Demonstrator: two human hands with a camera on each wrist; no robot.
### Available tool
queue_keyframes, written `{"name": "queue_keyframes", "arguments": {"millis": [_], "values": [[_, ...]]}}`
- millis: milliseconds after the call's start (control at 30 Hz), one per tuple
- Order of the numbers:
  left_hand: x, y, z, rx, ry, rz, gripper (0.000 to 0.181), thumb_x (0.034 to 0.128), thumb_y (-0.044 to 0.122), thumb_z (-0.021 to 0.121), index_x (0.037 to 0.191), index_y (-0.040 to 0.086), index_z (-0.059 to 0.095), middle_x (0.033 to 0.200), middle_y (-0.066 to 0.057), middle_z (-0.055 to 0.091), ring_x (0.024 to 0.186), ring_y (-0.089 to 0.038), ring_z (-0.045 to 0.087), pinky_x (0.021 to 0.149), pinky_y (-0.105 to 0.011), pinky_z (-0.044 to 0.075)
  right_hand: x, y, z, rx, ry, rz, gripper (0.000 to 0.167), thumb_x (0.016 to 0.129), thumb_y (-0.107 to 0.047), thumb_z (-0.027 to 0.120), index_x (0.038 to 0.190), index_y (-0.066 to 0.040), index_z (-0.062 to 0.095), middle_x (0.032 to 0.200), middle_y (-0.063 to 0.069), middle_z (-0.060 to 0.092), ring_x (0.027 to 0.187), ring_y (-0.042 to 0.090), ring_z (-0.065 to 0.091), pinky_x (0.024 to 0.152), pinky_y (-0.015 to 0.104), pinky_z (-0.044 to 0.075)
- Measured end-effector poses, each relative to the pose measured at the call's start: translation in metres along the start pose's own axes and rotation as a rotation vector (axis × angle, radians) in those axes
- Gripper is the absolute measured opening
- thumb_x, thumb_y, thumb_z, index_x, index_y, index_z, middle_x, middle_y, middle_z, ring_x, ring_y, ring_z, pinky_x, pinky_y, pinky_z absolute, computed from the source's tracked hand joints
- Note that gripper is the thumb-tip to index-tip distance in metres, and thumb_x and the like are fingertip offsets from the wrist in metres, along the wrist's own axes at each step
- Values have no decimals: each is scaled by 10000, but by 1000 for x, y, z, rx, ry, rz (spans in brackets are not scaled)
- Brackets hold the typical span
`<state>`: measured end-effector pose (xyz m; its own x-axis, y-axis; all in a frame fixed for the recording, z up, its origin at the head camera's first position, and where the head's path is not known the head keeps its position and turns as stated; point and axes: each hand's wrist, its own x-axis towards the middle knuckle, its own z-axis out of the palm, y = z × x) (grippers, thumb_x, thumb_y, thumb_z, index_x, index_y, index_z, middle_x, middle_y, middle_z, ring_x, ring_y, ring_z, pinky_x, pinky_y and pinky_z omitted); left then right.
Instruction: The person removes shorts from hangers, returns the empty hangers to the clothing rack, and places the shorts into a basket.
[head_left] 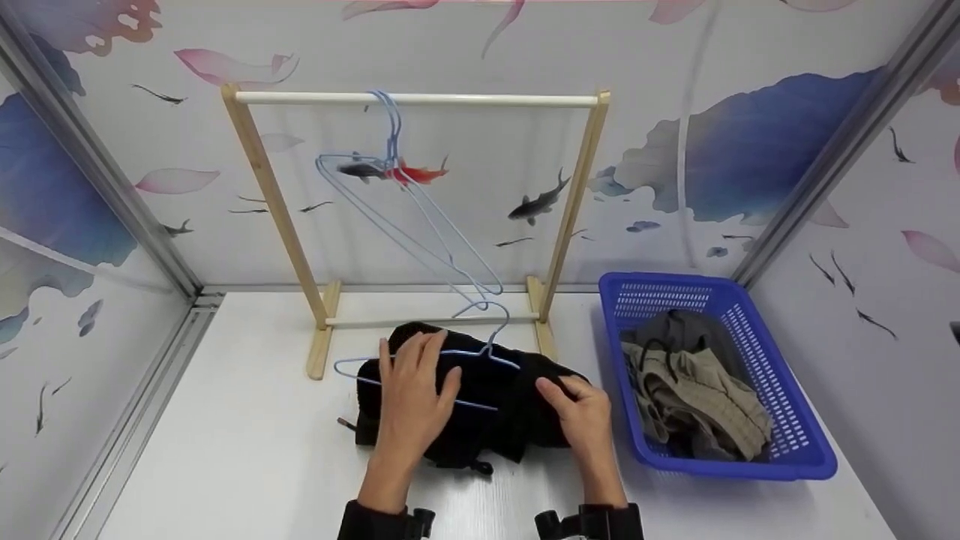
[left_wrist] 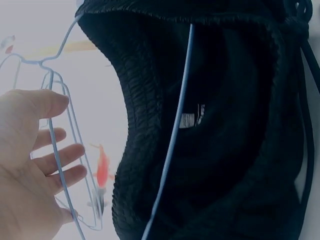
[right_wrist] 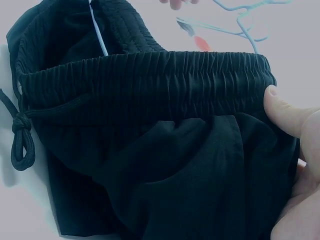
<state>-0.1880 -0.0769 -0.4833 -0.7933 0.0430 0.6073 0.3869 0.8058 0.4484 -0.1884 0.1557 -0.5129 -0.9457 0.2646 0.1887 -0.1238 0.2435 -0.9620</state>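
Black drawstring pants (head_left: 525,409) with a gathered elastic waistband (right_wrist: 175,80) lie on the table in front of me. A light blue wire hanger (head_left: 489,349) lies over them, its right end inside the waist opening and its left end sticking out. My left hand (head_left: 416,390) is at the hanger's left part, fingers fairly straight; in the left wrist view the upper wire crosses in front of the fingers. Between thumb and fingers, my right hand (head_left: 585,416) pinches the right side of the waistband. A knotted drawstring (right_wrist: 22,145) hangs at the waist's front.
Behind the pants stands a wooden rack with a white rail (head_left: 487,99), from which several blue wire hangers (head_left: 391,142) hang. At the right, a blue plastic basket (head_left: 806,469) holds grey and khaki clothes (head_left: 697,397). Printed panels enclose the table (head_left: 225,420).
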Motion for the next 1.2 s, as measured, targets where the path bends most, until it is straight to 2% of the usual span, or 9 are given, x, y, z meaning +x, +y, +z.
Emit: {"name": "queue_keyframes", "arguments": {"millis": [133, 300, 467, 600, 867, 1200], "values": [[2, 4, 5, 9, 15, 38, 390, 975, 254, 708, 1315, 67, 671, 1184, -112, 682, 1176, -337, 609, 1156, -711, 243, 1, -1, -1, -5, -7, -11, 85, 878, -71, 825, 842, 4, 807, 864, 114, 738, 775, 76, 620, 749, 195, 490], [2, 8, 11, 26, 58, 58, 319, 981, 322, 689, 1211, 107, 740, 1051, -73, 702, 1016, -310, 616, 1112, -694, 313, 0, -1, -2, -11, -27, -47, 88, 885, -67, 816, 818, -9, 807, 799, 72, 712, 739, 67, 605, 726, 193, 487], [2, 8, 16, 38, 88, 69, 244, 975, 320, 694, 1123, 144, 775, 952, -42, 685, 910, -272, 598, 1019, -616, 388, 0, 0, -2, 9, -35, -98, 198, 877, -60, 819, 696, -40, 742, 704, 4, 612, 674, 76, 544, 670, 191, 449], [3, 9, 17, 30, 86, 57, 170, 978, 300, 695, 1025, 161, 782, 882, -19, 660, 853, -243, 583, 947, -546, 404, -1, 1, -2, 21, -35, -109, 246, 874, -42, 816, 657, -40, 700, 686, -15, 568, 658, 73, 514, 654, 189, 426], [3, 10, 17, 13, 85, 44, 143, 970, 285, 694, 899, 166, 731, 790, 6, 584, 789, -225, 542, 886, -502, 398, 0, 1, -1, 45, -38, -89, 199, 866, -39, 824, 687, -35, 737, 712, 11, 617, 688, 76, 553, 686, 185, 455], [1, 7, 12, -39, 91, 33, 113, 932, 222, 718, 845, 151, 704, 732, 23, 535, 749, -205, 525, 860, -500, 398, 2, 1, -3, 87, 3, -81, 75, 886, -3, 792, 812, 8, 800, 844, 121, 742, 781, 64, 649, 752, 182, 502]]}}
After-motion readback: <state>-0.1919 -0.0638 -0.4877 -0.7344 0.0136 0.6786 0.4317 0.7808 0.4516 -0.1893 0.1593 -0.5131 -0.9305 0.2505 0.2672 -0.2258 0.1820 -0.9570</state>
